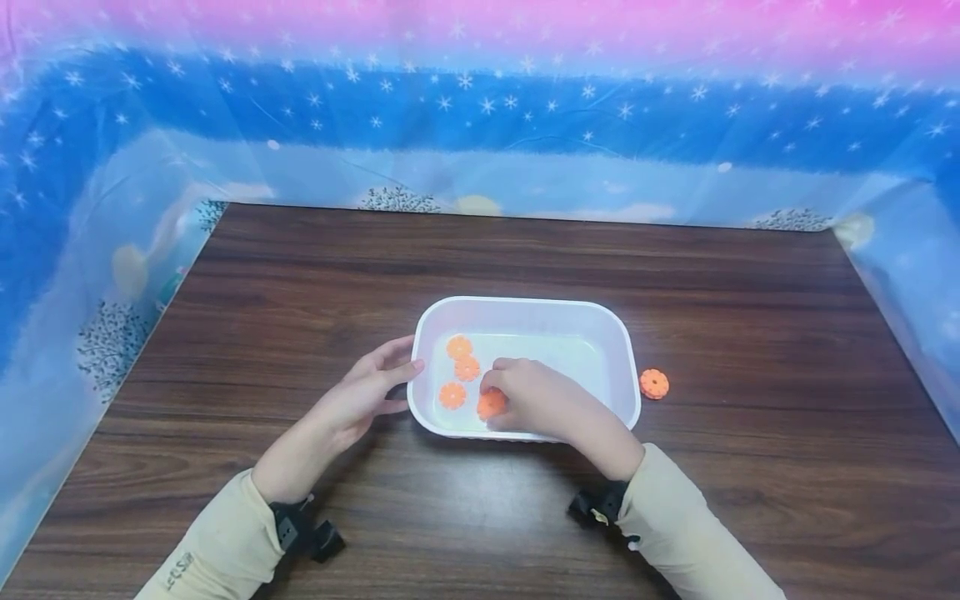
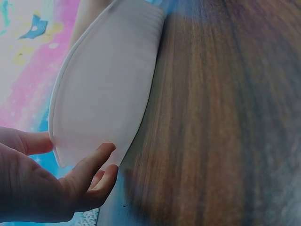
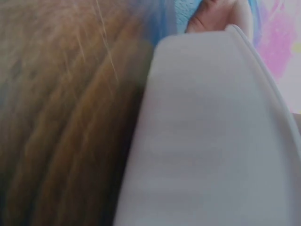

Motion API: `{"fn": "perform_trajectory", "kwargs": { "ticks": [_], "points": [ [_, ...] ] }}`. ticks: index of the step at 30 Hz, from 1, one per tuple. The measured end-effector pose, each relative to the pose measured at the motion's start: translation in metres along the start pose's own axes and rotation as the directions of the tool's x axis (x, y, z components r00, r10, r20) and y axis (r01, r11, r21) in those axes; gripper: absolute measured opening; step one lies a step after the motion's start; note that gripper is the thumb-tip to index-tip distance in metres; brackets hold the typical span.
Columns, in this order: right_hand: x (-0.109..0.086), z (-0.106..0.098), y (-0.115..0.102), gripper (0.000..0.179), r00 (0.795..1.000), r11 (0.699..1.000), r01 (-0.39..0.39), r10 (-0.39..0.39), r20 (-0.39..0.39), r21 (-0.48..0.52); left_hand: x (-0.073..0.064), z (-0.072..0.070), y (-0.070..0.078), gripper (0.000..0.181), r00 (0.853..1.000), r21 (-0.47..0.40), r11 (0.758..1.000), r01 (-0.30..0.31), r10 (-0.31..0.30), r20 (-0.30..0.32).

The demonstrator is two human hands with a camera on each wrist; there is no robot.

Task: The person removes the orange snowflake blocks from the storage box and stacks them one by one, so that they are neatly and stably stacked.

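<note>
A white plastic tub with rounded corners sits on the table. My left hand holds its left end, thumb over the rim and fingers against the outer wall; the left wrist view shows the same grip on the tub. Inside the tub, my right hand pinches an orange notched disc low near the front wall. Three more orange discs lie at the tub's left side, two of them edge to edge. In the right wrist view the tub's outer wall hides the right hand.
Just outside the tub's right end lies another orange disc, seemingly stacked on a second one. The dark wooden table extends all round the tub. A blue and pink snowflake-patterned cloth hangs along its back and sides.
</note>
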State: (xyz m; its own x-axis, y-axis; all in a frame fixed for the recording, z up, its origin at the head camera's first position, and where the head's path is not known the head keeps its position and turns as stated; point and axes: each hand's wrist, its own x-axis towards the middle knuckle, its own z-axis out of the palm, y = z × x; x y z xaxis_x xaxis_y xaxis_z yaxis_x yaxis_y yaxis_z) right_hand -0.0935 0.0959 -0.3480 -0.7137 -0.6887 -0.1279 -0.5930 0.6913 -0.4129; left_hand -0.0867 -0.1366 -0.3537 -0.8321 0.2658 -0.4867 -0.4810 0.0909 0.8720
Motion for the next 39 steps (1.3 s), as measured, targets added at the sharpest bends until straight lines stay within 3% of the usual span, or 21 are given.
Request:
{"fn": "perform_trajectory", "kwargs": {
  "ticks": [5, 16, 21, 30, 39],
  "points": [
    [-0.013, -0.01, 0.007, 0.029, 0.998, 0.997, -0.058, 0.059, -0.021, 0.04, 0.0, 0.0, 0.0, 0.057, 1.0, -0.004, 1.0, 0.0, 0.0, -0.003],
    [-0.06, -0.035, 0.034, 0.026, 0.998, 0.998, -0.046, 0.047, -0.035, 0.037, 0.001, 0.0, -0.002, 0.056, 1.0, 0.001, 1.0, 0.004, -0.004, -0.003],
    [-0.077, -0.043, 0.047, 0.029, 0.995, 0.999, -0.053, 0.053, -0.089, 0.001, 0.002, 0.001, 0.0, 0.056, 1.0, -0.002, 1.0, 0.0, 0.0, 0.003],
    [-0.1, -0.056, 0.07, 0.038, 0.968, 0.993, -0.116, 0.118, -0.22, 0.022, 0.0, -0.001, 0.0, 0.058, 1.0, 0.003, 1.0, -0.009, 0.009, 0.015],
    [-0.122, -0.05, 0.095, 0.033, 0.941, 0.989, -0.137, 0.145, -0.306, 0.046, -0.002, 0.0, 0.001, 0.059, 1.0, 0.011, 1.0, -0.012, 0.012, 0.027]
  ]
}}
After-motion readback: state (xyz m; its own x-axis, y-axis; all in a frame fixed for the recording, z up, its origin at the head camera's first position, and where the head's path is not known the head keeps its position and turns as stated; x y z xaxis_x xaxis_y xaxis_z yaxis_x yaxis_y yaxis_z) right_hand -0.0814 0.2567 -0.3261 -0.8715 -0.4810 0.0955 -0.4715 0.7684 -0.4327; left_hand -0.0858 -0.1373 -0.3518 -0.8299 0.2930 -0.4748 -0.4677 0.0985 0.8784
